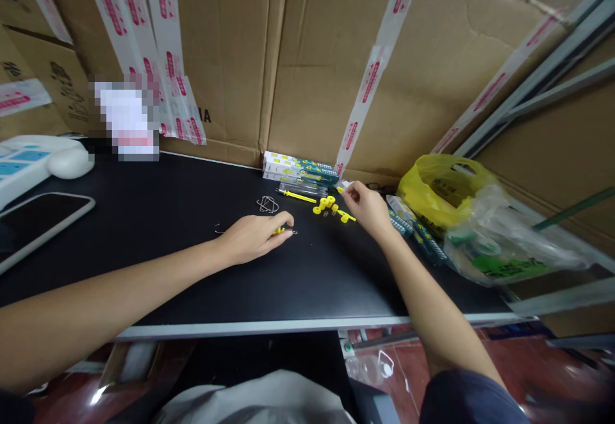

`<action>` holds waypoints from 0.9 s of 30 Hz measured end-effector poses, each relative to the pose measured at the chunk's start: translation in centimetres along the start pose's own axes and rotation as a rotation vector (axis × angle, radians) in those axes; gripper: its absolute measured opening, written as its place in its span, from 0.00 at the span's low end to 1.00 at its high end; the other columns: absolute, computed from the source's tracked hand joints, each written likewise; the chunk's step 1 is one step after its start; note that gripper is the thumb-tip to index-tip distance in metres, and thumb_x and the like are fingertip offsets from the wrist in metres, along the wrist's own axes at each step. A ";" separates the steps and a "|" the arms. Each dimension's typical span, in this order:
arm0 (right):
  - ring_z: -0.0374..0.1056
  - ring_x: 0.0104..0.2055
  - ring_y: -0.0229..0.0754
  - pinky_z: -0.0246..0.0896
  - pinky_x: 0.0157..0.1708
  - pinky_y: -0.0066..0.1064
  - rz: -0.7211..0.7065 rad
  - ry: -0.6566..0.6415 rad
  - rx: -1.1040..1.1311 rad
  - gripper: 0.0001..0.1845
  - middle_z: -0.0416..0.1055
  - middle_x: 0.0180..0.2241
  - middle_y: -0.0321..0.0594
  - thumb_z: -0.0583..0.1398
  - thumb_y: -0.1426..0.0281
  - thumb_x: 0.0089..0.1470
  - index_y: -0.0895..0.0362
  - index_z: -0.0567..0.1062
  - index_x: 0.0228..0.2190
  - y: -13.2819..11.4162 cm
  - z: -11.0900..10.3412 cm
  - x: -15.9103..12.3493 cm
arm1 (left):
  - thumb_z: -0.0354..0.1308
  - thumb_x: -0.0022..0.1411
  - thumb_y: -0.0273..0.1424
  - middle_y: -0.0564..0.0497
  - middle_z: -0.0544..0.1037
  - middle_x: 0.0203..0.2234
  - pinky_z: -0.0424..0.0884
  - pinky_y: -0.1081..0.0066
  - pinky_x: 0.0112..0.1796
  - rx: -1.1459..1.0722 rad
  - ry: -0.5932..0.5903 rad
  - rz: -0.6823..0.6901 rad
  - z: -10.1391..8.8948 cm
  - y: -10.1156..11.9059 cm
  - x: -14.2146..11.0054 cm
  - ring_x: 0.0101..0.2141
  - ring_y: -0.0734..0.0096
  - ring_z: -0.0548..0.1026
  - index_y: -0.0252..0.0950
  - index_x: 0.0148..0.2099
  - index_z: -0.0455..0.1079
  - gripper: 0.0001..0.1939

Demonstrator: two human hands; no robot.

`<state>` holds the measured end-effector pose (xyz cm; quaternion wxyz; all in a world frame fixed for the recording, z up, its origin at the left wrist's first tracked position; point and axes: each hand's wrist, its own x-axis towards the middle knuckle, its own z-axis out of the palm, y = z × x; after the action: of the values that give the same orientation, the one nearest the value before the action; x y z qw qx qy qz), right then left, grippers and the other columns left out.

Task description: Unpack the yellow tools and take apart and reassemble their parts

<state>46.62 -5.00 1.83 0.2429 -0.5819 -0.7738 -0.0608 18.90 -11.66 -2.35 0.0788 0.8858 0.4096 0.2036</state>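
Note:
My left hand (257, 238) rests low over the black table, its fingers closed around a small yellow piece (278, 231) with a thin metal tip poking out past the fingertips. A thin wire hook (218, 228) shows on the other side of that hand. Beyond it lies a tangle of bent wire (268, 204). My right hand (366, 206) pinches a small yellow part (340, 189) between thumb and fingertips. Beside that hand sit several round yellow plastic parts (327, 202) and small metal bits. A slim yellow rod (300, 196) lies near clear tubes (307, 188).
Printed narrow boxes (300, 169) are stacked against the cardboard wall (327, 91). To the right are more boxes (430, 241), a yellow plastic bag (432, 187) and a clear bag (509, 251). A phone (43, 225) and a white power strip (29, 161) lie at left.

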 end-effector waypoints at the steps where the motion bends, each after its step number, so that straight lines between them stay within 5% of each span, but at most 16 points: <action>1: 0.63 0.27 0.40 0.47 0.25 0.28 0.032 -0.020 -0.071 0.07 0.71 0.27 0.39 0.55 0.66 0.55 0.55 0.70 0.29 0.4 -0.2 0.2 | 0.43 0.68 0.37 0.53 0.76 0.29 0.62 0.72 0.28 -0.010 0.005 0.012 0.0 0.0 0.0 0.28 0.66 0.75 0.39 0.48 0.61 0.11; 7: 0.64 0.27 0.41 0.50 0.26 0.30 0.039 -0.282 -0.243 0.06 0.72 0.27 0.43 0.59 0.71 0.48 0.56 0.72 0.22 2.6 0.2 0.5 | 0.48 0.60 0.29 0.55 0.73 0.26 0.63 0.72 0.30 -0.067 0.012 0.060 0.5 -0.4 -0.1 0.28 0.68 0.73 0.39 0.47 0.61 0.12; 16: 0.65 0.28 0.40 0.50 0.24 0.29 0.020 -0.340 -0.242 0.04 0.74 0.28 0.42 0.60 0.70 0.48 0.55 0.76 0.25 2.7 0.2 0.5 | 0.48 0.59 0.26 0.52 0.74 0.33 0.66 0.71 0.35 -0.098 0.010 0.072 0.7 -0.6 0.0 0.34 0.67 0.74 0.39 0.47 0.62 0.13; 20: 0.64 0.28 0.41 0.50 0.25 0.30 0.006 -0.247 -0.197 0.06 0.73 0.28 0.42 0.61 0.67 0.50 0.56 0.75 0.26 1.7 -0.2 0.3 | 0.47 0.61 0.27 0.53 0.74 0.33 0.66 0.72 0.35 -0.113 0.019 0.090 0.7 -0.5 0.0 0.34 0.69 0.75 0.39 0.48 0.62 0.13; 24: 0.63 0.28 0.39 0.53 0.29 0.29 -0.136 -0.164 0.097 0.15 0.72 0.27 0.41 0.56 0.61 0.57 0.58 0.74 0.27 -1.4 -0.2 -0.7 | 0.48 0.63 0.28 0.52 0.75 0.34 0.67 0.72 0.36 -0.145 0.028 0.115 0.8 -0.5 0.0 0.35 0.69 0.75 0.40 0.49 0.62 0.12; 27: 0.66 0.34 0.39 0.58 0.34 0.29 -0.328 -0.344 0.495 0.17 0.72 0.33 0.40 0.53 0.59 0.61 0.58 0.74 0.34 -4.4 0.5 -2.2 | 0.48 0.65 0.30 0.52 0.75 0.36 0.67 0.72 0.37 -0.180 0.043 0.139 0.9 -0.4 0.0 0.37 0.69 0.75 0.40 0.49 0.62 0.10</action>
<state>42.87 -8.16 1.25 0.2298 -0.3750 -0.8778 0.1895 18.99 -11.35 -3.29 0.1350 0.8967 0.3290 0.2634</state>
